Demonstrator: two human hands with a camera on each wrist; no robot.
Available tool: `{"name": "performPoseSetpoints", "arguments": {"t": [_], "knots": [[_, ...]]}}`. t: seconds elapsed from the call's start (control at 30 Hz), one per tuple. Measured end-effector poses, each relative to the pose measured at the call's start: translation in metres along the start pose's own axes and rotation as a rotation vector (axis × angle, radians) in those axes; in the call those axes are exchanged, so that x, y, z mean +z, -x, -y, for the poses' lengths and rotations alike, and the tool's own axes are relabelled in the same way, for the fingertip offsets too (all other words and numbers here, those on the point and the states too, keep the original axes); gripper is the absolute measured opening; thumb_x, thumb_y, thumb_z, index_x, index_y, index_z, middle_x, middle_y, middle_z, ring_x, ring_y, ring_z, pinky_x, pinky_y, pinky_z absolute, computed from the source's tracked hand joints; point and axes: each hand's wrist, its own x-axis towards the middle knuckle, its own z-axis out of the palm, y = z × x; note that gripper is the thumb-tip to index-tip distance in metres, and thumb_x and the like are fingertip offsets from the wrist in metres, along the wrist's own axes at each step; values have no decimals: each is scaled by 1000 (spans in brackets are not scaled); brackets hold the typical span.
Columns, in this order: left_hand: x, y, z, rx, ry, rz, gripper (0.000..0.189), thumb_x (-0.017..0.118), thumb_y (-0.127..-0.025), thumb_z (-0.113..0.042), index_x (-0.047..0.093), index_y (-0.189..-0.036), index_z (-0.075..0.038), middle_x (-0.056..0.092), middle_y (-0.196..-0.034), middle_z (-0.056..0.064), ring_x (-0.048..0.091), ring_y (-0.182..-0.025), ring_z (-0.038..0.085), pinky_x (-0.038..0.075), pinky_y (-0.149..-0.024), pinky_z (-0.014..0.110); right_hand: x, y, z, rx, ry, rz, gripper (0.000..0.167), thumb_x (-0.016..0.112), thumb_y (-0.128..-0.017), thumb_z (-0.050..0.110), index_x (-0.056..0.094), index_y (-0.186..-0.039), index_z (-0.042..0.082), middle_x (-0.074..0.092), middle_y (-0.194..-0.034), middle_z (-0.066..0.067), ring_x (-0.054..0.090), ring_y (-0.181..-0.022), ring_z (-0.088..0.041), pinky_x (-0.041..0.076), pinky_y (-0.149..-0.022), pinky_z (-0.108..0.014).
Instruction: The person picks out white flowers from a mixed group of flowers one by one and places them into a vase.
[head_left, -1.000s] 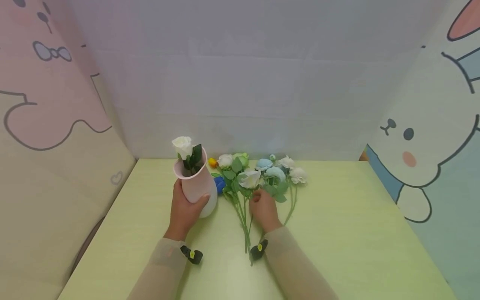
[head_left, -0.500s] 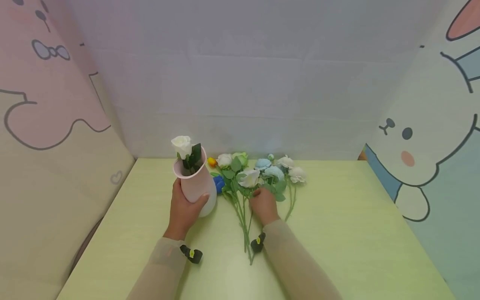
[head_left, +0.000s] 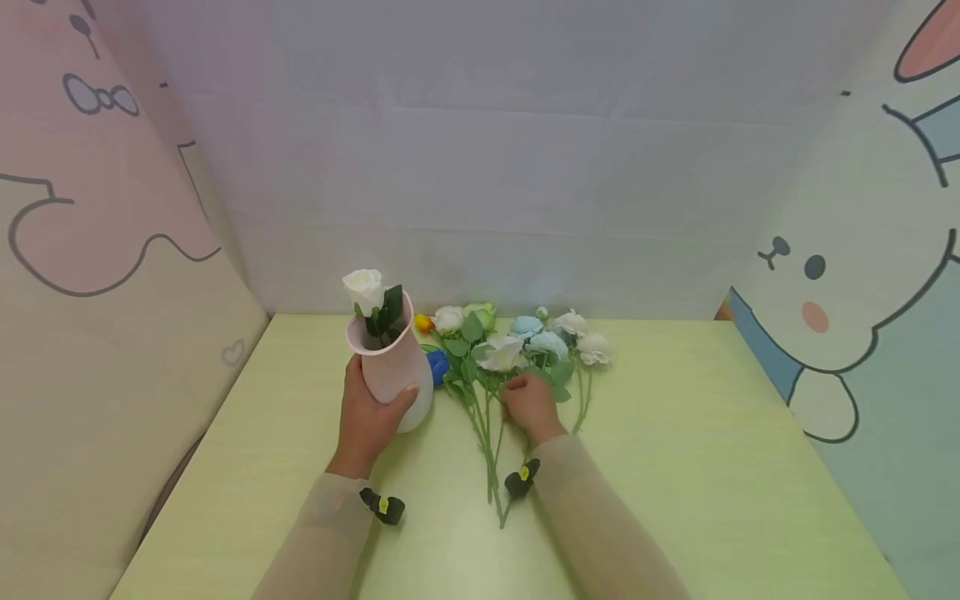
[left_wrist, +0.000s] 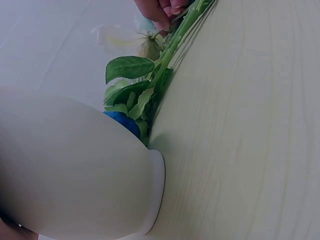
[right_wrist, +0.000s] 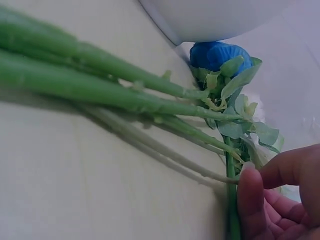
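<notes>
My left hand (head_left: 367, 421) grips a pale pink-white vase (head_left: 397, 375) around its side, thumb toward the front. A white rose (head_left: 365, 292) with dark green leaves stands in the vase's mouth. In the left wrist view, the vase's base (left_wrist: 157, 190) is at the tabletop. My right hand (head_left: 531, 407) is among the flowers to the right. In the right wrist view, its thumb and index finger pinch a thin stem (right_wrist: 200, 171) close below the leaves. The white flower (head_left: 502, 354) lies just beyond these fingers. Its join to the pinched stem is partly hidden.
Several artificial flowers lie at the back of the table (head_left: 675, 467): a blue flower (head_left: 437, 367) beside the vase, an orange bud (head_left: 423, 323), a green flower (head_left: 481, 316), pale blue blooms (head_left: 549, 345) and cream blooms (head_left: 595, 350). Their stems (head_left: 491, 467) point toward the front. Printed cloth walls surround the table.
My right hand has shifted slightly to the right, and the white flower by its fingers has turned and lifted a little. My left hand keeps holding the vase in place.
</notes>
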Motion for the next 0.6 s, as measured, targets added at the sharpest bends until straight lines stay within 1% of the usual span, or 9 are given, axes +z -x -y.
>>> {"name": "performPoseSetpoints", "arguments": {"t": [0.1, 0.2, 0.33, 0.43, 0.53, 0.6], "knots": [[0, 0, 0, -5, 2, 2, 97, 86, -84, -34, 25, -159, -20, 43, -148, 8, 49, -126, 33, 40, -106, 63, 0, -2, -3, -12, -60, 10, 28, 65, -94, 10, 67, -118, -4, 69, -92, -10, 66, -65, -19, 55, -74, -38], [0, 0, -1, -5, 4, 1, 98, 86, -84, -33, 25, -159, -20, 43, -149, 8, 49, -126, 33, 39, -107, 62, 0, -2, -5, -37, -109, 18, 30, 65, -93, 8, 67, -120, -5, 70, -88, -12, 66, -65, -19, 55, -73, -38], [0, 0, 0, -1, 7, -3, 97, 87, -84, -32, 25, -159, -20, 44, -148, 9, 49, -126, 33, 39, -106, 62, -3, 0, -5, -57, -160, 34, 30, 65, -93, 7, 68, -120, -4, 72, -81, -11, 66, -66, -18, 54, -73, -35], [0, 0, -1, -5, 6, -4, 97, 86, -84, -31, 26, -158, -20, 44, -148, 9, 49, -125, 33, 40, -106, 62, -5, 2, -4, -66, -191, 49, 28, 67, -93, 7, 70, -118, -3, 73, -86, -10, 66, -69, -17, 55, -72, -34], [0, 0, -2, -10, 6, -2, 96, 86, -84, -31, 26, -158, -19, 44, -148, 10, 49, -125, 34, 39, -106, 62, -6, 4, -2, -76, -219, 60, 27, 67, -92, 6, 70, -117, -4, 74, -92, -12, 68, -70, -17, 56, -71, -33], [0, 0, -3, -13, 9, -1, 96, 86, -84, -31, 26, -158, -19, 44, -147, 10, 49, -125, 35, 39, -106, 63, -6, 5, -1, -83, -234, 62, 26, 67, -91, 5, 70, -116, -5, 73, -93, -13, 68, -70, -17, 56, -70, -33]]}}
